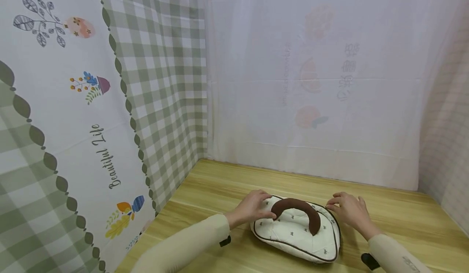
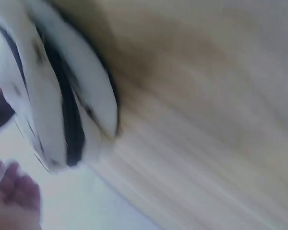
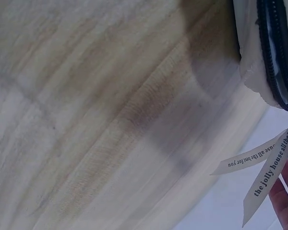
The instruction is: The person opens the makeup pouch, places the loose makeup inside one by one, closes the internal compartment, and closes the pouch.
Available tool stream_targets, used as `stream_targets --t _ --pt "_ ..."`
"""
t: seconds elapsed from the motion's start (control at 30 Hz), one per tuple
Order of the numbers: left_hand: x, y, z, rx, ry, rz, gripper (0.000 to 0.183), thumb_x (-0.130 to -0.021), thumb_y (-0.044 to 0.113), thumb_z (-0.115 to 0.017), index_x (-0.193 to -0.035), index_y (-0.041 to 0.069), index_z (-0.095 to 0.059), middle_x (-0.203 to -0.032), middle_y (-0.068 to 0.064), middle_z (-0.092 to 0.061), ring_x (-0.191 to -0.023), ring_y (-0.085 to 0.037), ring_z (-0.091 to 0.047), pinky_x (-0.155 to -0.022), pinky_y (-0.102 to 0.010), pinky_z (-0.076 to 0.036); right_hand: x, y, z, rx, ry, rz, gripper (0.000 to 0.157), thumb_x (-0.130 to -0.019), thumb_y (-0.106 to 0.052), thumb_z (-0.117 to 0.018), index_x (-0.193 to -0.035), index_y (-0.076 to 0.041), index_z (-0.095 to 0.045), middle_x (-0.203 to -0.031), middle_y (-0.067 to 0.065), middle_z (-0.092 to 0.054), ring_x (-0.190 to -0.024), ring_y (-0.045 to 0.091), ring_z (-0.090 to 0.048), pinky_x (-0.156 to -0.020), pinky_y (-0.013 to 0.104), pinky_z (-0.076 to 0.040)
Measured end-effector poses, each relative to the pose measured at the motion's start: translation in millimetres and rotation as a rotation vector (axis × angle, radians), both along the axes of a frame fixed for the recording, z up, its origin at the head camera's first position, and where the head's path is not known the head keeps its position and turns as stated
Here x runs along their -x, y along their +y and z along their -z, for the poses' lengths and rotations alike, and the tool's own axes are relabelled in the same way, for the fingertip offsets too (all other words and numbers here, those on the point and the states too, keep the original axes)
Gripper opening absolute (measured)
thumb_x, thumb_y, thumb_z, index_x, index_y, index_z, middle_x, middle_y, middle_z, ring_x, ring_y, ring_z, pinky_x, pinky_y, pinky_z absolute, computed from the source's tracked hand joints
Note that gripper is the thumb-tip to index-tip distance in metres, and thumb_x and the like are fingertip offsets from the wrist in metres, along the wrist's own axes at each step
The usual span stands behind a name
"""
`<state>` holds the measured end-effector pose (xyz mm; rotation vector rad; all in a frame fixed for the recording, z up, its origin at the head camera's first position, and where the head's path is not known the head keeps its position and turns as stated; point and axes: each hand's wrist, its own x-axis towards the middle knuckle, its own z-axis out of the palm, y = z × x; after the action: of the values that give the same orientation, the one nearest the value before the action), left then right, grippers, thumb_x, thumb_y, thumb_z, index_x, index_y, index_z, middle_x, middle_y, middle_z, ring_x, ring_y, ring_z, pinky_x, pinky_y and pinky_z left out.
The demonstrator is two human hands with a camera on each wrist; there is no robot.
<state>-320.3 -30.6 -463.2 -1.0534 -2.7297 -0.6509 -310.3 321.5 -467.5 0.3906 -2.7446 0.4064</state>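
A white quilted bag [image 1: 293, 234] with small dark prints and dark piping lies on the wooden table, its brown arched handle [image 1: 298, 206] uppermost. My left hand [image 1: 253, 208] is at the bag's left back corner, thumb close to the handle's left end and fingers spread beyond the edge; contact is unclear in the blurred left wrist view. At the right back corner, my right hand [image 1: 351, 211] pinches a printed ribbon [image 3: 269, 165] beside the zipper [image 3: 278, 52]. The pinch point itself is cut off at the right wrist view's edge.
The wooden table [image 1: 220, 179] reaches back to a pale hanging cloth [image 1: 249, 114]. A green checked and printed cloth [image 1: 165, 61] hangs along the left side, and another pale cloth [image 1: 445, 114] hangs on the right.
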Motion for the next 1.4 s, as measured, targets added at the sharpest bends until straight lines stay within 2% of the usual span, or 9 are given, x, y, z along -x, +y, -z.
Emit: stream_targets --t 0.13,0.27,0.33,0.53,0.67,0.87,1.07,1.23,1.4 --pt "15.1 2 -3.3 0.048 -0.070 0.108 0.074 -0.082 0.044 -0.080 -0.141 0.008 -0.055 -0.139 -0.004 -0.057 -0.129 -0.016 -0.050 -0.105 -0.028 -0.040 1.7 -1 0.7 -0.002 0.004 0.008 0.007 -0.085 -0.023 -0.077 -0.084 -0.017 -0.079 -0.115 0.024 -0.066 -0.105 0.048 -0.059 -0.090 0.081 -0.020" --pt "24.2 4 -2.2 0.069 -0.074 0.172 0.075 -0.081 0.044 -0.081 -0.142 0.008 -0.054 -0.140 -0.003 -0.056 -0.130 -0.015 -0.049 -0.106 -0.026 -0.038 3.2 -2 -1.1 -0.002 -0.019 0.014 0.004 -0.085 -0.021 -0.076 -0.086 -0.018 -0.080 -0.117 0.025 -0.065 -0.107 0.047 -0.059 -0.090 0.081 -0.019" --pt "27.1 5 -0.4 0.069 -0.074 0.191 0.074 -0.080 0.043 -0.082 -0.140 0.009 -0.056 -0.139 -0.001 -0.057 -0.129 -0.013 -0.050 -0.105 -0.025 -0.039 3.6 -3 -2.3 0.000 -0.031 0.014 0.004 -0.085 -0.020 -0.076 -0.087 -0.018 -0.080 -0.118 0.025 -0.065 -0.108 0.047 -0.059 -0.090 0.081 -0.019" --pt "31.6 8 3.9 0.053 -0.158 0.221 0.066 -0.079 0.041 -0.084 -0.135 0.012 -0.062 -0.134 0.005 -0.060 -0.124 -0.007 -0.053 -0.102 -0.020 -0.040 3.4 -4 -3.4 0.003 -0.035 0.010 0.005 -0.086 -0.019 -0.075 -0.088 -0.016 -0.080 -0.118 0.026 -0.064 -0.108 0.048 -0.058 -0.090 0.081 -0.019" --pt "34.1 11 7.7 0.053 -0.160 0.240 0.052 -0.080 0.039 -0.083 -0.124 0.013 -0.069 -0.124 0.007 -0.066 -0.113 -0.002 -0.057 -0.095 -0.016 -0.043 3.5 -3 -2.1 0.007 -0.044 0.013 0.004 -0.086 -0.020 -0.076 -0.087 -0.018 -0.080 -0.118 0.026 -0.064 -0.108 0.048 -0.058 -0.091 0.081 -0.018" --pt "36.3 12 12.6 0.046 -0.177 0.242 0.034 -0.081 0.035 -0.084 -0.109 0.019 -0.075 -0.109 0.016 -0.069 -0.095 0.006 -0.057 -0.083 -0.012 -0.044 3.2 -2 0.1 0.028 -0.052 0.017 0.004 -0.085 -0.020 -0.076 -0.087 -0.019 -0.080 -0.118 0.025 -0.064 -0.108 0.049 -0.058 -0.092 0.080 -0.017" --pt "35.7 10 15.8 0.057 -0.237 0.196 0.029 -0.082 0.038 -0.082 -0.103 0.019 -0.077 -0.118 0.014 -0.067 -0.106 0.003 -0.057 -0.087 -0.014 -0.044 2.8 0 2.9 0.030 -0.043 0.013 0.004 -0.085 -0.021 -0.076 -0.086 -0.019 -0.080 -0.117 0.025 -0.065 -0.108 0.050 -0.058 -0.093 0.080 -0.017" --pt "34.4 9 20.0 0.053 -0.276 0.147 0.034 -0.083 0.040 -0.081 -0.109 0.019 -0.076 -0.126 0.012 -0.065 -0.116 -0.002 -0.056 -0.093 -0.017 -0.044 0.7 3 4.2 0.014 -0.025 0.007 0.004 -0.085 -0.021 -0.077 -0.083 -0.022 -0.079 -0.114 0.023 -0.067 -0.107 0.047 -0.059 -0.092 0.080 -0.019" --pt "34.0 9 23.5 0.047 -0.274 0.134 0.036 -0.083 0.041 -0.080 -0.112 0.020 -0.075 -0.125 0.013 -0.065 -0.114 0.000 -0.056 -0.092 -0.016 -0.044 -4.1 7 5.1 0.013 -0.010 -0.007 0.005 -0.086 -0.020 -0.076 -0.082 -0.022 -0.078 -0.113 0.022 -0.067 -0.106 0.046 -0.060 -0.092 0.080 -0.020"
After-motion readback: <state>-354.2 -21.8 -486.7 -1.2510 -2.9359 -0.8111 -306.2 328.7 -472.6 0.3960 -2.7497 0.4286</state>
